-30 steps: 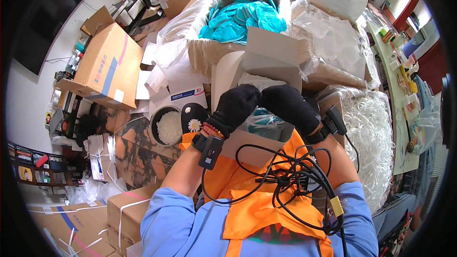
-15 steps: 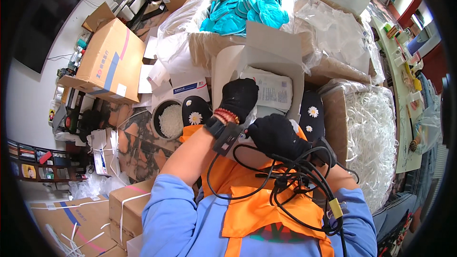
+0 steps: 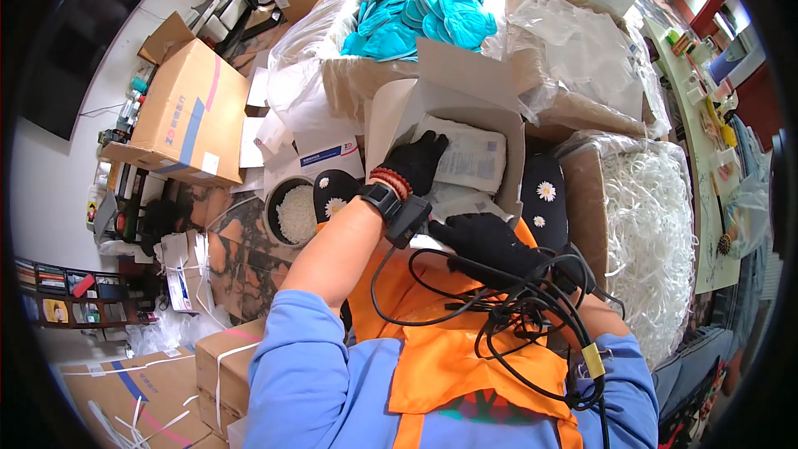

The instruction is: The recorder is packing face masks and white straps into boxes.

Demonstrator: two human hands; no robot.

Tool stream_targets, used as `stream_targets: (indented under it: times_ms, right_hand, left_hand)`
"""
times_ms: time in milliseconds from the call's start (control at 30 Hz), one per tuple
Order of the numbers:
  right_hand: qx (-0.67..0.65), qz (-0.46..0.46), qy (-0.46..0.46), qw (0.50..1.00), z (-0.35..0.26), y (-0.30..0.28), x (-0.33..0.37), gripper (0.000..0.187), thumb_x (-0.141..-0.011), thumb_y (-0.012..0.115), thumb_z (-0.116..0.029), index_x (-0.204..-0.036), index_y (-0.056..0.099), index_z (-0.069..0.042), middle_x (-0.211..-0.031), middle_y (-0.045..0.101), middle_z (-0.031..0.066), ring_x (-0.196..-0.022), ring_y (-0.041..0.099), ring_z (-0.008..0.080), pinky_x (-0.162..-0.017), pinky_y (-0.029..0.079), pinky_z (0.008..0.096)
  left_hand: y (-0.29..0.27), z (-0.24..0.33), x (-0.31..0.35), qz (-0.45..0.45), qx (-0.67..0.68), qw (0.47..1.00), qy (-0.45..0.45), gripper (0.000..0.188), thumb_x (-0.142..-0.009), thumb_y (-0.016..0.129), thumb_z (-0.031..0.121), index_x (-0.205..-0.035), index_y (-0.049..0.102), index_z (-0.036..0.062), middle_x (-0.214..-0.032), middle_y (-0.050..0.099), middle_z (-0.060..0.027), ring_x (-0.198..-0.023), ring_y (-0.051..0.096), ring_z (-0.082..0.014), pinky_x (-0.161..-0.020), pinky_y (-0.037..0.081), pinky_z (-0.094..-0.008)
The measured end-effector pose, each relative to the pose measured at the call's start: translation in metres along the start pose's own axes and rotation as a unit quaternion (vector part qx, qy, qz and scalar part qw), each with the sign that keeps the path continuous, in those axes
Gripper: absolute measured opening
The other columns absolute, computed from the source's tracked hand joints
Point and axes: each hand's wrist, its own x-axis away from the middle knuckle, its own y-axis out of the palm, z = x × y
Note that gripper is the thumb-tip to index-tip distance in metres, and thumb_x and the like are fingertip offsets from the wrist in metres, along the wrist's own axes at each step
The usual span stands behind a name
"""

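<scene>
Between my knees stands a white carton (image 3: 517, 168), its far flap raised, with several flat white printed packets (image 3: 475, 158) inside. My left hand (image 3: 416, 164), in a black glove, reaches into the carton's left side. Its fingers are loosely stretched against the edge of the upper packet and grip nothing that I can see. My right hand (image 3: 486, 241), also gloved in black, lies low over the carton's near edge, fingers stretched leftward beside a lower packet (image 3: 474, 206). Its palm side is hidden. A bundle of black cables (image 3: 515, 312) hangs over my right forearm.
Beyond the carton, a plastic-lined box (image 3: 332, 75) holds turquoise pads (image 3: 424, 21). To the right stands a box of white strips (image 3: 648, 237). A black bowl of white pellets (image 3: 297, 212) sits by my left knee. A brown carton (image 3: 187, 108) stands farther left.
My left hand has moved away from my right and deeper into the carton, along its left side. The right hand has shifted slightly down, and its fingers have straightened.
</scene>
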Motion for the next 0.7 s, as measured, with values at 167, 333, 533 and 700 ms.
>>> stream_targets:
  times_ms: [167,333,533,700]
  right_hand:
    - [0.037,-0.035,-0.048,0.998,0.025,-0.008,-0.001,0.027,-0.086,0.056,-0.02,-0.11,0.067,-0.014,-0.074,0.062,0.0127,-0.072,0.065,0.0325,-0.062,0.05,0.0435]
    - [0.016,-0.102,0.011,0.995,0.028,-0.04,0.014,0.031,-0.084,0.061,-0.02,-0.115,0.068,-0.017,-0.087,0.068,0.012,-0.081,0.067,0.0313,-0.07,0.052,0.0404]
    - [-0.133,-0.054,-0.044,0.989,0.029,-0.05,0.005,0.035,-0.078,0.071,-0.023,-0.112,0.067,-0.013,-0.098,0.068,0.0139,-0.091,0.065,0.0336,-0.08,0.052,0.0399]
    - [-0.078,0.317,0.007,0.945,0.014,-0.096,-0.027,0.034,-0.074,0.076,-0.017,-0.105,0.065,-0.009,-0.102,0.066,0.0149,-0.097,0.064,0.0338,-0.086,0.05,0.0421]
  left_hand:
    - [0.001,0.007,-0.009,0.003,-0.052,0.994,-0.095,0.047,-0.082,0.053,0.011,-0.129,0.051,0.0058,-0.119,0.058,-0.0227,-0.085,0.067,-0.0353,-0.071,0.054,-0.0459]
    - [-0.024,0.025,-0.024,0.083,-0.014,0.996,-0.006,0.014,-0.079,0.059,0.013,-0.09,0.062,0.0045,-0.079,0.066,-0.0186,-0.075,0.067,-0.0373,-0.067,0.053,-0.0454]
    - [-0.057,0.028,0.009,0.171,0.123,0.977,-0.017,0.021,-0.075,0.068,0.013,-0.096,0.067,0.0086,-0.09,0.067,-0.0147,-0.085,0.066,-0.0342,-0.074,0.052,-0.0409]
    - [-0.08,0.032,0.03,0.181,0.168,0.969,-0.03,0.021,-0.081,0.069,0.022,-0.097,0.069,0.0093,-0.093,0.067,-0.0132,-0.087,0.065,-0.0319,-0.076,0.051,-0.0389]
